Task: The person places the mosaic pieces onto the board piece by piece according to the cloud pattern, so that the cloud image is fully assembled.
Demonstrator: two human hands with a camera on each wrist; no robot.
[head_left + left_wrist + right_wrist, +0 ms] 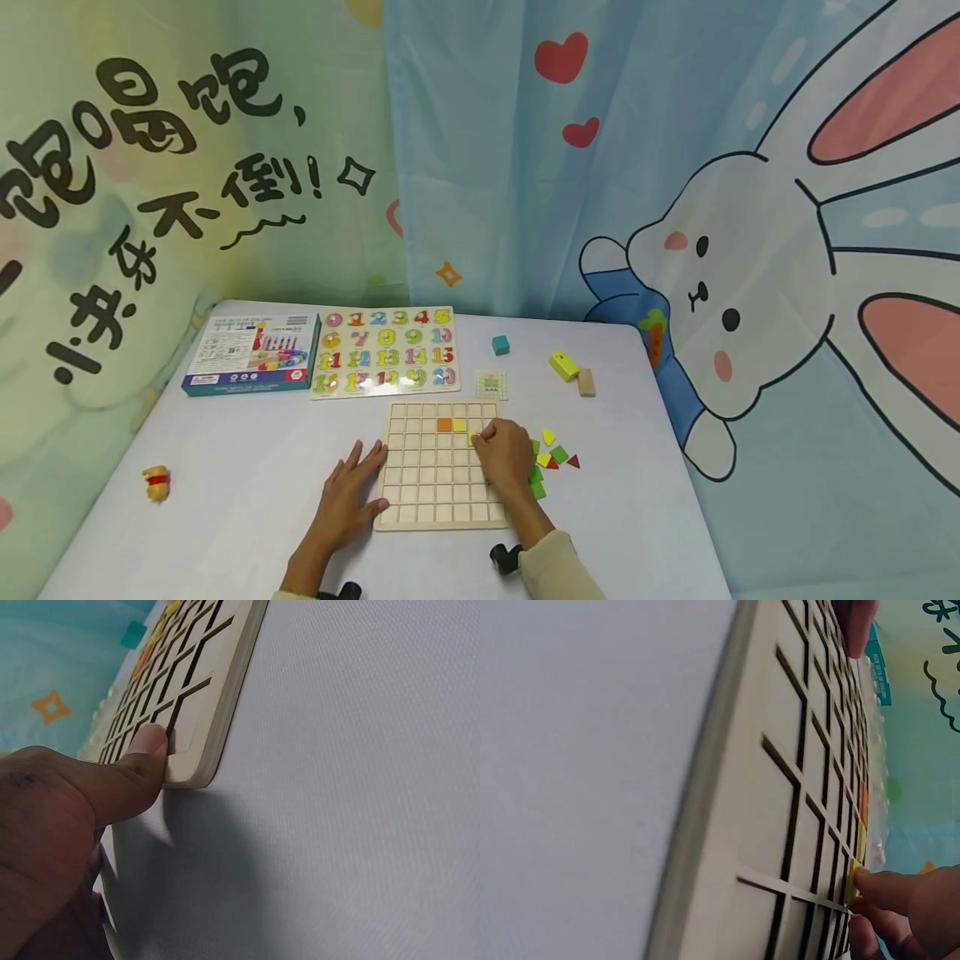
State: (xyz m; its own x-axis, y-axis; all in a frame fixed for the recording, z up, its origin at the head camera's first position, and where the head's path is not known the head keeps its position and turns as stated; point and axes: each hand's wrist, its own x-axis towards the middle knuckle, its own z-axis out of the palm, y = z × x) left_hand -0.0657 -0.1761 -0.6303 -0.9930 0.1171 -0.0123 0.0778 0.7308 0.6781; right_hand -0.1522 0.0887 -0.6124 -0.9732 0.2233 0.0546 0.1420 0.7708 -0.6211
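A wooden grid board (420, 492) with square cells lies on the white table. My left hand (343, 504) rests at its left edge with fingers spread, and in the left wrist view the thumb (148, 742) presses on the board's corner. Over the upper right cells, my right hand (508, 454) pinches a small yellow piece (853, 881) between thumb and fingers, right at the grid. An orange square (444, 425) and a yellow piece (460, 426) sit side by side in cells just up and left of it.
Right of the board lie loose green, yellow and red pieces (558, 454), partly hidden by my right hand. Behind it are a number board (386, 350), a box (251, 350), a small patterned card (492, 385), a teal cube (500, 344) and a yellow block (564, 365). A small figure (157, 483) lies left.
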